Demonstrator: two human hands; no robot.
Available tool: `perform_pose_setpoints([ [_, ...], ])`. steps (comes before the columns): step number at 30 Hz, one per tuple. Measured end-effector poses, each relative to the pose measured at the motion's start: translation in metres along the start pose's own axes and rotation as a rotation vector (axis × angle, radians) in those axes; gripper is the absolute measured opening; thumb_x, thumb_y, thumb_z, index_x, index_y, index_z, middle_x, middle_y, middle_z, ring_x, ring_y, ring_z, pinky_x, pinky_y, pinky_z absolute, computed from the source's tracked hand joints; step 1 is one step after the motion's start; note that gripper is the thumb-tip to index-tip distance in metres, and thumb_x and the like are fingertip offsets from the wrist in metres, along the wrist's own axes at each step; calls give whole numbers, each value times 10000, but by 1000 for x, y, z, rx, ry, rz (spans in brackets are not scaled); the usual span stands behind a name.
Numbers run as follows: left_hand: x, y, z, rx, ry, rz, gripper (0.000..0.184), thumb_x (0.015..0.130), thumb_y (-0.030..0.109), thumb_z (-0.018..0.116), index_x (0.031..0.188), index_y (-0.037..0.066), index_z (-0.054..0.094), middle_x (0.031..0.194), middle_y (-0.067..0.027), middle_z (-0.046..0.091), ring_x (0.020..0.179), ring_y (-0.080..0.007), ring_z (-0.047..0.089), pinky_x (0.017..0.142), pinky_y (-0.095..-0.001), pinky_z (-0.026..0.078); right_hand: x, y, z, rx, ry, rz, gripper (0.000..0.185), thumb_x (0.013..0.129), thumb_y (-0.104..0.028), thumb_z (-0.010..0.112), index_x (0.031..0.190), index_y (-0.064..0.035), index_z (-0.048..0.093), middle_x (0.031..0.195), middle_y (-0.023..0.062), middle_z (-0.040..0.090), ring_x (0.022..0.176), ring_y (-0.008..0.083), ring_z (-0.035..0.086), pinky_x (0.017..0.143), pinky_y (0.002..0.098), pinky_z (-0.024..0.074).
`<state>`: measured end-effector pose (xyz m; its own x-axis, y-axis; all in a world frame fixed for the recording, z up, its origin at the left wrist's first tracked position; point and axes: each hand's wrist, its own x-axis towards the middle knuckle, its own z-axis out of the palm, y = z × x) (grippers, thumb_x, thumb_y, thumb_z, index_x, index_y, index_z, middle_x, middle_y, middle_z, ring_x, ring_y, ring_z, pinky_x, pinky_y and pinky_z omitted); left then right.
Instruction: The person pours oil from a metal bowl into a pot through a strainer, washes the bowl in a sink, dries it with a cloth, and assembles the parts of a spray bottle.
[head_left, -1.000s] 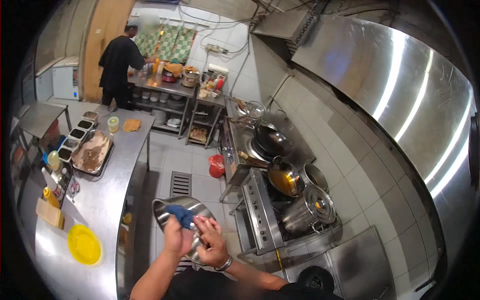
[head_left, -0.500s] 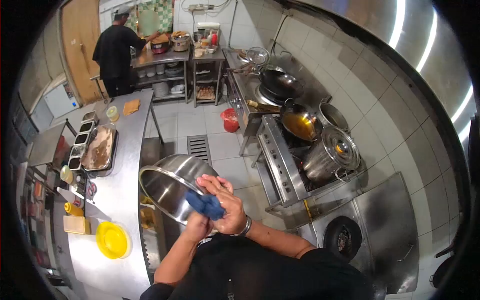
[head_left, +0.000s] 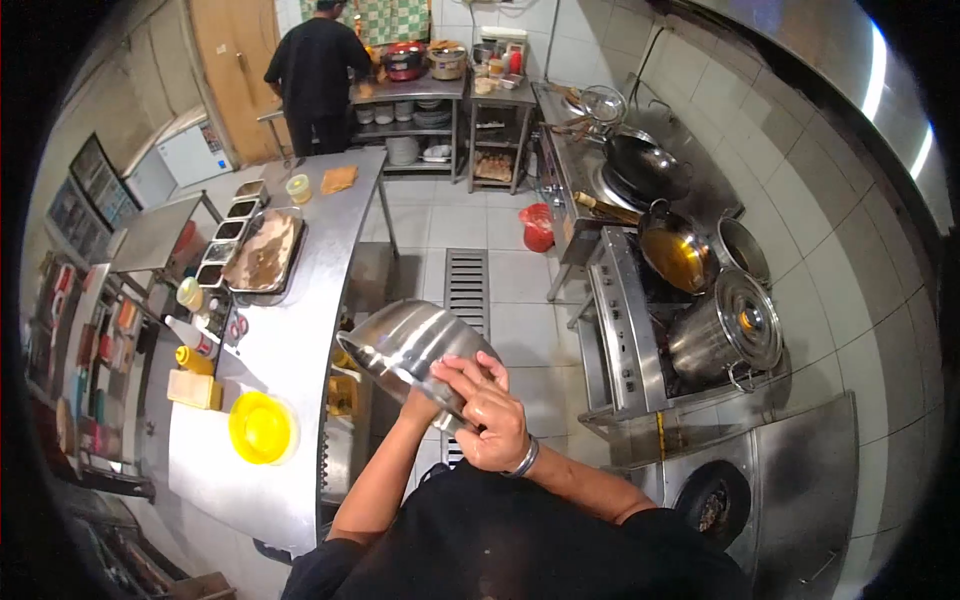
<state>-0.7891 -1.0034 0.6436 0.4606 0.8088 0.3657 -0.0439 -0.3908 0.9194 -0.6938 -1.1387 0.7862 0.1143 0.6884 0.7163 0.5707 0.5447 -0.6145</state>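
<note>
A large stainless steel bowl [head_left: 415,335] is held tilted on its side in front of me. My right hand [head_left: 490,415] grips its rim on the near right side, the fingers spread along the metal. My left hand [head_left: 420,405] reaches in behind the near rim, so its fingers are hidden. No blue cloth shows; whether it is in my left hand cannot be made out.
To my left a steel table carries a yellow bowl [head_left: 262,428], a yellow squeeze bottle [head_left: 194,360] and a tray [head_left: 265,250]. On the right stand a wok of oil [head_left: 675,258] and a lidded stockpot [head_left: 725,330]. A person [head_left: 318,75] works at the back.
The bowl has turned, its opening now facing more downward. The blue cloth has gone from sight, and my left hand has moved behind the rim. My view has swung left.
</note>
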Motion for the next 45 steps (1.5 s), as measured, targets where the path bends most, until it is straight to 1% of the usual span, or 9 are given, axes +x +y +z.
perform_pose_setpoints([
  [5, 23, 61, -7, 1404, -572, -133, 386, 934, 373, 470, 1032, 47, 650, 1146, -198, 619, 1214, -306, 516, 977, -517, 369, 31, -12, -31, 4, 103, -15, 191, 564, 97, 518, 602, -39, 389, 1252, 203, 640, 1260, 351, 554, 1098, 491, 289],
  [9, -6, 81, -14, 1390, -489, 301, 451, 949, 333, 448, 1057, -63, 635, 1094, -251, 596, 1062, -383, 532, 992, -535, 336, 42, 17, -43, 159, 232, 109, 255, 574, 102, 502, 635, -42, 300, 1260, 213, 634, 1276, 356, 538, 1084, 463, 335],
  [12, -8, 102, -13, 426, -1122, 33, 488, 1042, 373, 330, 1069, -45, 580, 1142, -277, 554, 1080, -408, 501, 1007, -443, 368, 34, 34, -36, 388, 305, 317, 231, 589, 93, 488, 640, -38, 305, 1294, 231, 608, 1317, 342, 494, 1087, 403, 340],
  [16, -32, 88, 25, -1054, -652, -829, 603, 1042, 510, 251, 1332, 33, 480, 1269, -94, 579, 1185, -229, 550, 1033, -396, 415, 17, 37, -28, 525, 316, 421, 200, 606, 80, 465, 638, -44, 312, 1323, 249, 581, 1348, 331, 451, 1105, 382, 313],
  [22, 42, 142, 7, -1484, -147, -460, 633, 1002, 577, 322, 1216, 23, 544, 1161, -150, 641, 1005, -292, 651, 931, -439, 494, 3, 18, -27, 205, 77, 228, 168, 605, 66, 481, 660, -54, 378, 1268, 212, 629, 1304, 358, 510, 1133, 507, 239],
  [24, 40, 121, 21, -1427, -171, -392, 645, 1003, 596, 303, 1139, 31, 581, 1131, -139, 634, 1052, -262, 624, 961, -397, 476, 2, 15, -26, 144, 92, 174, 164, 604, 67, 483, 658, -53, 386, 1262, 220, 630, 1307, 356, 507, 1139, 505, 224],
  [27, 35, 82, 26, 358, -357, 91, 589, 988, 524, 395, 1206, 5, 569, 1242, -209, 553, 1223, -306, 489, 1058, -437, 338, 8, 8, -25, 97, 83, 119, 139, 592, 63, 469, 652, -41, 398, 1260, 251, 618, 1309, 372, 492, 1146, 502, 215],
  [30, 45, 99, 9, 1050, -463, 143, 579, 962, 491, 449, 1241, -5, 556, 1179, -229, 578, 1124, -333, 544, 974, -413, 388, 10, 19, -35, 205, 127, 138, 123, 577, 67, 456, 643, -22, 403, 1275, 287, 593, 1330, 371, 461, 1148, 485, 230],
  [45, -46, 123, 4, 422, -682, 138, 643, 991, 502, 405, 1395, 2, 416, 1379, -217, 484, 1298, -340, 458, 1158, -500, 217, 19, 117, -62, 737, 410, 520, 173, 565, 29, 436, 719, 29, 517, 1115, 239, 631, 924, 254, 633, 891, 322, 486],
])
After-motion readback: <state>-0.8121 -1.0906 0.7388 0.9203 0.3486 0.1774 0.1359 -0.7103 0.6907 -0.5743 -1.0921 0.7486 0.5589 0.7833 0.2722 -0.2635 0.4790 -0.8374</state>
